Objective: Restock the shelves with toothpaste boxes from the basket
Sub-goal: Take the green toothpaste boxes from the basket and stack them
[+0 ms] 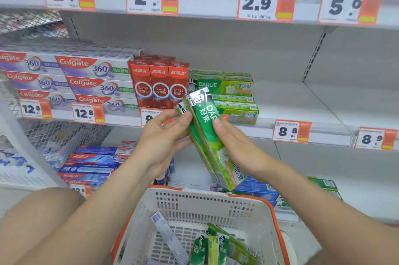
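Likely step: squaring pair of green Darlie boxes before shelving. Done well: ends flush, labels outward, then slid flat onto Darlie stack on middle shelf, clear of red boxes beside it.

Left hand: fingers curled, thumb pinching upper end of pair. Right hand: grips opposite side, thumb on front face.

Pair tilted, clamped between both hands, above basket, just in front of stack. More green boxes lie in basket.
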The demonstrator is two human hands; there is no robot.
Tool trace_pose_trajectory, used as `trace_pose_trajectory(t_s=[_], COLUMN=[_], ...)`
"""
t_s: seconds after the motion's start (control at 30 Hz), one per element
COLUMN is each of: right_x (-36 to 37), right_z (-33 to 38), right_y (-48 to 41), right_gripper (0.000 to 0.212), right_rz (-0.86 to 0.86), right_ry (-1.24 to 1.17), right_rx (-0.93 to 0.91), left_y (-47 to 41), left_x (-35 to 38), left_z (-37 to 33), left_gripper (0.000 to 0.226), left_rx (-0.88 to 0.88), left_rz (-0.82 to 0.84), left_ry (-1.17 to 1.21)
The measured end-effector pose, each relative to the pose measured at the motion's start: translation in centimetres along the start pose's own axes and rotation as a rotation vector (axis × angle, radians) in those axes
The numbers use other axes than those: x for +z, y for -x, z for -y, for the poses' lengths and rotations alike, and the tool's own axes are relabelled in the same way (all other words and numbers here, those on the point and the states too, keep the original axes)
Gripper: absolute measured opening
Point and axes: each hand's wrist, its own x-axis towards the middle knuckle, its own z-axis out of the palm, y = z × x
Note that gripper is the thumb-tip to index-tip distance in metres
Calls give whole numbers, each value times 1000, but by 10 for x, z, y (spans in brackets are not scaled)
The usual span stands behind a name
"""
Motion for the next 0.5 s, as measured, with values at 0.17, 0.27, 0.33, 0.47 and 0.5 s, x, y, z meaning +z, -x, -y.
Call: trace_pose_trajectory(t_s=[0.17, 0.27, 0.33, 0.47, 0.5], right_x=[-12, -44, -69, -102, -105], right_z=[15, 19, 19, 12, 10], right_y=[-3, -10, -19, -50, -60], right_gripper=[43, 59, 71, 82, 82], right_rz=[-146, -335, -425, -359, -317], right_ry=[210, 697, 1051, 1446, 1485], right_rx=[-197, -235, -193, -160, -172], left_y=[-7, -14, -21, -34, -37], left_x=[6, 7, 2, -3, -3], left_z=[-4, -5, -2, 7, 10], left_gripper=[40, 35, 29, 35, 38], left_rx=[71, 174, 219, 342, 386], left_rz=[128, 62, -11, -20, -24], left_ry=[-62, -461, -732, -1216, -1281])
